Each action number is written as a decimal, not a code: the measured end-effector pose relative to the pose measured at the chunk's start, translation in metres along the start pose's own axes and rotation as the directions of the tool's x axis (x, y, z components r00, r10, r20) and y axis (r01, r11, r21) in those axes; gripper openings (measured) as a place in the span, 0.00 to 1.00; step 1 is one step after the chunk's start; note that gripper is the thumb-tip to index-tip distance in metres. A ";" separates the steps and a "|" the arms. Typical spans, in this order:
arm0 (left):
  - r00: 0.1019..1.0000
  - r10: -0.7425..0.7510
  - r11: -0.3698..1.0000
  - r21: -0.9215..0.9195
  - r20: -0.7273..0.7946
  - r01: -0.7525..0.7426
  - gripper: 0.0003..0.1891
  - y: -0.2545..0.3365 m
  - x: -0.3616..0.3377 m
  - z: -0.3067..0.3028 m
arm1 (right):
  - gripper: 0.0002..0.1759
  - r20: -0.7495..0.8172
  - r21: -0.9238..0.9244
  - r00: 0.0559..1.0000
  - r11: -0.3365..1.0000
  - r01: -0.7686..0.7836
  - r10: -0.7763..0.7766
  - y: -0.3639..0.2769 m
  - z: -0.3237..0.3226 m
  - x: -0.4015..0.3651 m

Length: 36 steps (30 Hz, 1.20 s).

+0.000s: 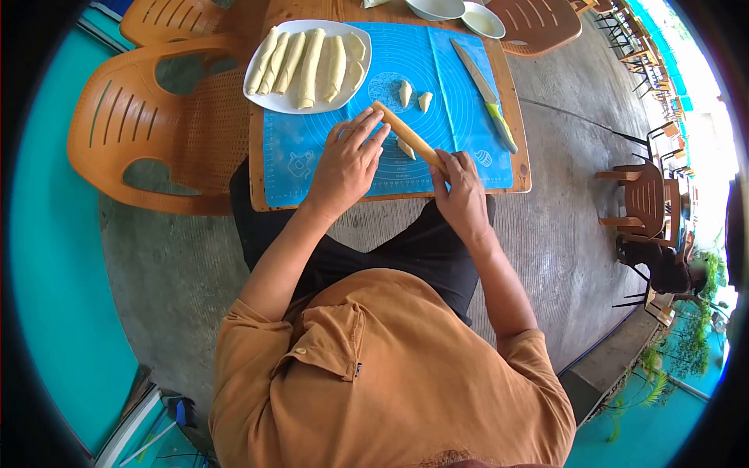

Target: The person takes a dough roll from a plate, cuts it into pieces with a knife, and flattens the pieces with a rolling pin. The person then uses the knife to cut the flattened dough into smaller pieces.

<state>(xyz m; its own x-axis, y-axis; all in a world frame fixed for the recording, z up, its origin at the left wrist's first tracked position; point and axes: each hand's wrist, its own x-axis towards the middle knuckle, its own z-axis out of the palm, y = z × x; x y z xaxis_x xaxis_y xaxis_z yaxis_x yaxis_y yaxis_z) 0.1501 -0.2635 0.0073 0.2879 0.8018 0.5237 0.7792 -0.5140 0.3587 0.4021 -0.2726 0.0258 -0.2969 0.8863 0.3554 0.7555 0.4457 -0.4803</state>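
A wooden rolling pin [409, 134] slants over the blue silicone mat [312, 187]. Its lower right end is in my right hand [463, 191], fingers wrapped round it. My left hand [349, 164] has its fingers stretched out, the tips against the pin's upper left end. A small dough piece [406, 149] lies partly hidden beneath the pin. Beyond it, two more small pieces, a left one [405, 93] and a right one [425, 101], rest on the mat. Several long dough rolls [312, 66] lie on a white plate [273, 101] at the mat's upper left.
A knife [484, 92] with a green and white handle lies along the mat's right side. Two bowls, one whitish [437, 8] and one with pale contents [484, 22], stand at the far edge. An orange plastic chair [156, 117] adjoins the wooden table [516, 156] on the left.
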 end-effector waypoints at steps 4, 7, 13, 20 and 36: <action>0.999 0.024 0.999 0.039 0.022 -0.025 0.22 0.002 0.005 0.000 | 0.18 -0.009 -0.059 1.000 0.998 0.004 -0.004 -0.004 0.003 -0.005; 0.999 0.013 0.998 0.057 0.035 -0.015 0.21 0.006 -0.001 -0.004 | 0.19 0.027 -0.097 0.997 0.992 0.077 -0.074 0.001 -0.006 0.001; 0.997 0.004 1.000 0.026 0.080 -0.006 0.18 0.014 -0.022 -0.007 | 0.20 0.153 -0.113 0.966 0.967 0.229 -0.210 0.030 -0.029 0.033; 0.998 -0.037 0.999 0.007 0.059 0.036 0.17 0.023 -0.027 -0.001 | 0.20 0.256 -0.105 0.929 0.948 0.302 -0.267 0.050 -0.018 0.053; 0.997 -0.080 0.995 0.066 -0.003 0.080 0.13 0.012 -0.018 0.011 | 0.12 0.201 -0.063 0.926 0.939 0.339 -0.321 0.049 0.002 0.070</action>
<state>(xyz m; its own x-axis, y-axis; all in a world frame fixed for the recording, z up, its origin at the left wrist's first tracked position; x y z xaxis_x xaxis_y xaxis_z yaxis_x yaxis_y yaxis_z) 0.1605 -0.2810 -0.0061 0.2233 0.8393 0.4958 0.8348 -0.4272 0.3472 0.4171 -0.1881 0.0255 -0.6344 0.7026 0.3223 0.6454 0.7109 -0.2794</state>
